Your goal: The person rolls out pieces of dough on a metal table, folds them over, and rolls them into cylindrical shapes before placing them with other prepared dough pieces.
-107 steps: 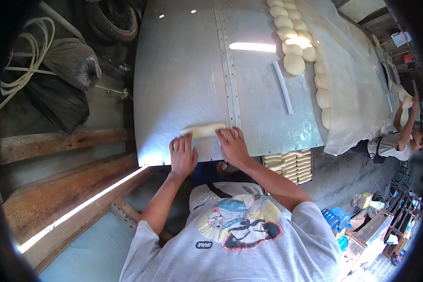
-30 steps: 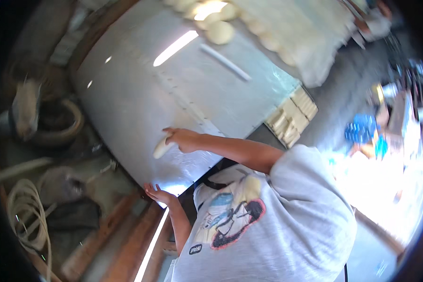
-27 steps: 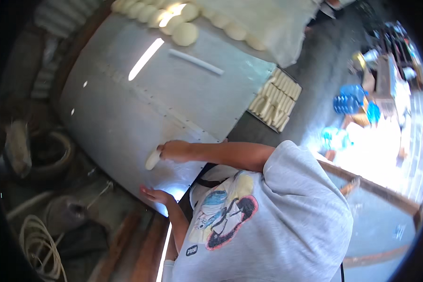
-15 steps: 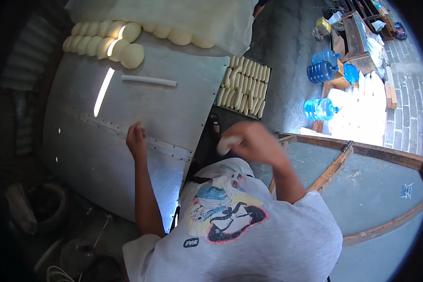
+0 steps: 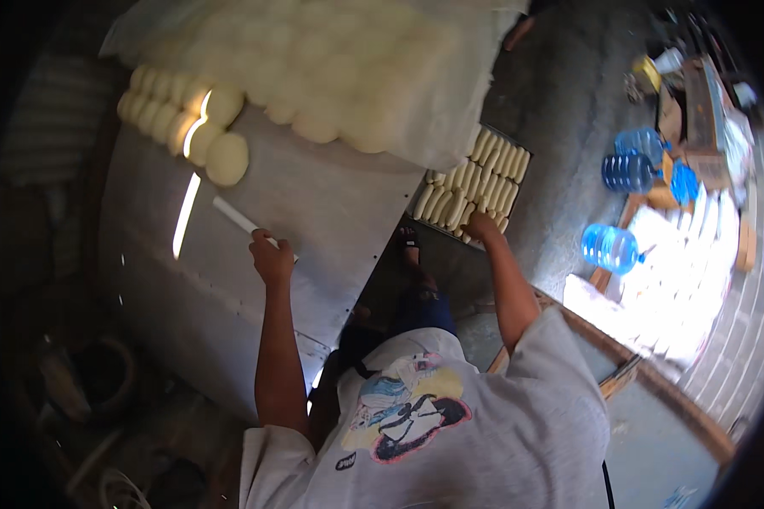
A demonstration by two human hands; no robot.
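On the metal-topped table (image 5: 314, 182) lies a thin white rolling pin (image 5: 232, 214), slanting toward me. My left hand (image 5: 272, 257) has its fingers curled round the pin's near end. To the right, lower than the table, a tray holds rows of pale dough rolls (image 5: 484, 182). At the tray's near edge, my right hand (image 5: 482, 227) reaches down with closed fingers at a dough roll; the fingertips are partly hidden. Round dough balls (image 5: 227, 159) stand in two rows at the table's far left.
A clear plastic sheet (image 5: 424, 102) covers many more dough balls at the table's far side. Blue water jugs (image 5: 611, 248) and a wooden crate (image 5: 705, 127) are on the right. A wood-framed panel (image 5: 654, 424) lies at my right side. A foot in a sandal (image 5: 409, 236) shows below the table.
My right hand has moved from in front of me out to the tray with the dough. My left hand has come onto the rolling pin, which now lies slanted. The view has turned.
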